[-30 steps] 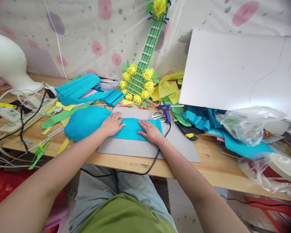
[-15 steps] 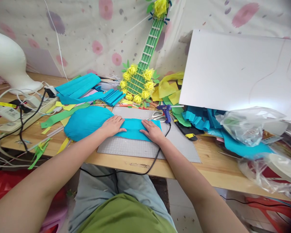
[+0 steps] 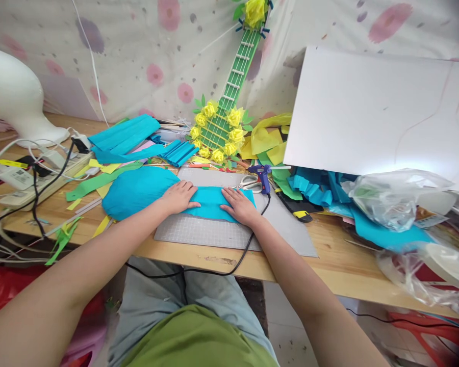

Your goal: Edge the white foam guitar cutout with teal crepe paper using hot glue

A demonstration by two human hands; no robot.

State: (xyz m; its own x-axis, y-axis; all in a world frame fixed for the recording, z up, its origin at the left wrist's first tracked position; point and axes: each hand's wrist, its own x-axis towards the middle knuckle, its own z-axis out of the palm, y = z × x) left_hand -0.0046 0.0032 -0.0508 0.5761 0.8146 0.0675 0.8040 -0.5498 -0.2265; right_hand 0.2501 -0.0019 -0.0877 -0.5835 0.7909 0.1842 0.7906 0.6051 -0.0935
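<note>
A turquoise crepe-paper piece [image 3: 137, 191], round at its left end and narrowing to a strip at the right, lies across a grey cutting mat [image 3: 222, 232]. My left hand [image 3: 180, 197] presses flat on it where the round part meets the strip. My right hand [image 3: 239, 207] lies flat on the strip's right end. Both hands have their fingers stretched out and hold nothing. Scissors [image 3: 248, 182] and a blue glue gun [image 3: 262, 175] lie just behind my right hand.
A green paper guitar [image 3: 222, 125] with yellow flowers leans on the back wall. A white board [image 3: 375, 109] stands at the right over blue and yellow paper scraps and plastic bags [image 3: 396, 196]. A power strip [image 3: 30, 176] with cables sits at the left.
My right hand has slid slightly left along the strip, toward my left hand. The paper's right edge has shifted a little with it.
</note>
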